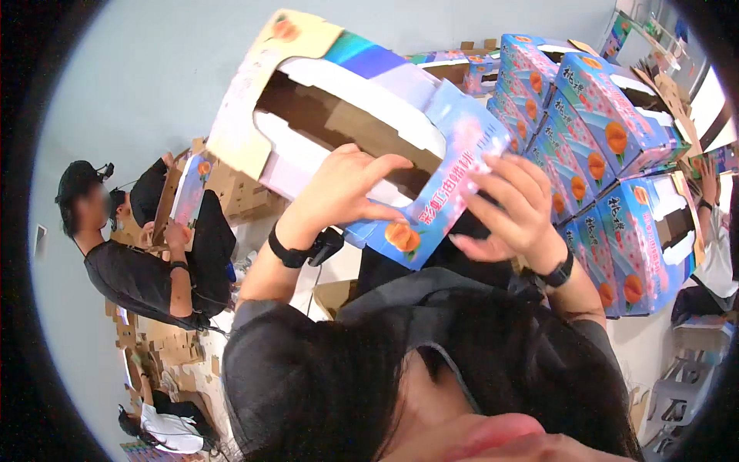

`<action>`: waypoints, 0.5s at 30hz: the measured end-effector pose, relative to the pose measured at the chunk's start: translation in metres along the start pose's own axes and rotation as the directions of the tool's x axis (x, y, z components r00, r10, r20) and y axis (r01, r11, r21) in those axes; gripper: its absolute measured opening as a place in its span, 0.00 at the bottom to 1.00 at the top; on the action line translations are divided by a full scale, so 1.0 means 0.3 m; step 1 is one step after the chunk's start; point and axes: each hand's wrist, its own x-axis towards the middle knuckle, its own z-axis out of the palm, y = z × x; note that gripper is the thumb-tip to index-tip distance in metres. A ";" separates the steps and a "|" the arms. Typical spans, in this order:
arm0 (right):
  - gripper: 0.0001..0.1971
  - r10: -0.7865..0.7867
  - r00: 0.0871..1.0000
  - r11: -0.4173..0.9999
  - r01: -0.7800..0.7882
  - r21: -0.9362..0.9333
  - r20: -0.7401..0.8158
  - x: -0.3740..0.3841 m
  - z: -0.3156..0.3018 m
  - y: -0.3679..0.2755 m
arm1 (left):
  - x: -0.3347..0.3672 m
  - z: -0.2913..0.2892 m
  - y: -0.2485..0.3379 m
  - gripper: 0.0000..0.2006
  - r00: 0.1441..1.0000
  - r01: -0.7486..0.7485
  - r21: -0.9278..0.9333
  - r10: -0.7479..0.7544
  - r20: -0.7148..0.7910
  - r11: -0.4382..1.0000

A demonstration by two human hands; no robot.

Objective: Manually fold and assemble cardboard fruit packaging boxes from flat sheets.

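Observation:
I hold a blue cardboard fruit box (339, 85) with peach pictures, tilted up in front of me, its brown inside and cut-out flaps facing me. My left hand (346, 192), a black band on its wrist, grips the box's lower edge near the middle. My right hand (508, 212), also with a black wristband, presses its fingers on the blue flap at the box's lower right corner. My dark hair and black top fill the bottom of the view.
A tall stack of assembled blue fruit boxes (608, 154) stands at the right. A person in black (131, 269) at the left handles another box (188, 192), with flat cardboard (239, 189) behind. A second person (165, 427) crouches at lower left, a third (716, 246) at the right edge. Grey chair (685, 385) at lower right.

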 end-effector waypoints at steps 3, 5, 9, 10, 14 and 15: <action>0.25 0.028 0.983 1.000 -0.028 -0.002 0.179 0.027 0.012 0.056 | 0.004 0.054 0.008 0.28 0.982 -0.188 -0.013 0.188 0.015 0.982; 0.26 -0.001 0.961 1.000 -0.006 0.026 0.275 0.039 0.029 0.081 | 0.029 0.092 0.035 0.27 0.974 -0.216 -0.029 0.217 0.069 0.976; 0.29 -0.062 0.861 0.984 -0.032 0.175 0.504 -0.025 0.081 0.111 | 0.057 0.180 0.075 0.28 0.922 -0.335 -0.182 0.361 0.139 0.924; 0.28 -0.069 0.842 0.983 -0.034 0.181 0.534 -0.046 0.084 0.114 | 0.061 0.196 0.076 0.28 0.930 -0.312 -0.198 0.341 0.135 0.929; 0.25 0.005 0.834 0.978 -0.119 0.171 0.551 -0.068 0.078 0.111 | 0.075 0.223 0.073 0.28 0.947 -0.241 -0.261 0.285 0.147 0.935; 0.25 0.002 0.827 0.977 -0.121 0.174 0.562 -0.069 0.083 0.113 | 0.076 0.219 0.077 0.28 0.952 -0.260 -0.252 0.291 0.096 0.932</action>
